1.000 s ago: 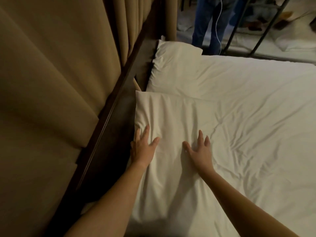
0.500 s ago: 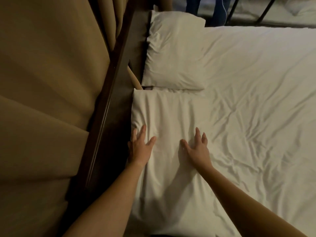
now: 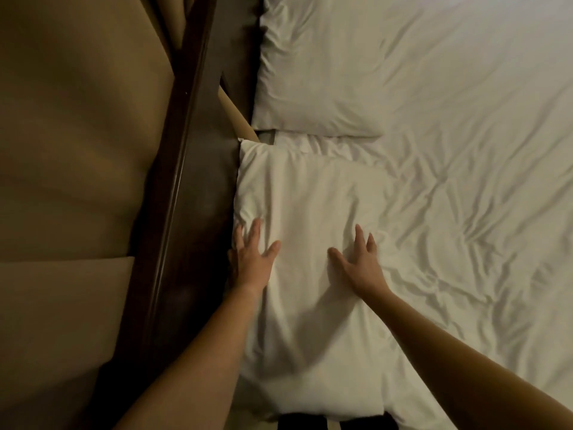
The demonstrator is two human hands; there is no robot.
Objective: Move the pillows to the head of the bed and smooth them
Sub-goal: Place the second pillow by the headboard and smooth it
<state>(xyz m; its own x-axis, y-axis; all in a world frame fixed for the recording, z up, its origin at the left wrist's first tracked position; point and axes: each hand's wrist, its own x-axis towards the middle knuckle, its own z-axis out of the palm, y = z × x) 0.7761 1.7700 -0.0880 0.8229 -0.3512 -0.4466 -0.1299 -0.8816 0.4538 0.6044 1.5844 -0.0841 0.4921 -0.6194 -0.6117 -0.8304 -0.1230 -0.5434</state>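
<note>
Tan curtain [image 3: 77,150] hangs behind the dark headboard [image 3: 186,181] on our left, and a creased white sheet [image 3: 465,212] covers the bed. Two white pillows lie along the headboard, the far pillow [image 3: 319,72] just beyond the near pillow [image 3: 310,187]. Our left hand [image 3: 251,262] lies flat on the near pillow's headboard edge, fingers spread, gripping nothing. Our right hand [image 3: 359,265] presses flat on its other side, fingers straight too.

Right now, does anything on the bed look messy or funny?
Yes. The sheet is badly wrinkled right of the near pillow under the left hand and right hand. A beige thing I cannot identify pokes up between the headboard and the far pillow.
</note>
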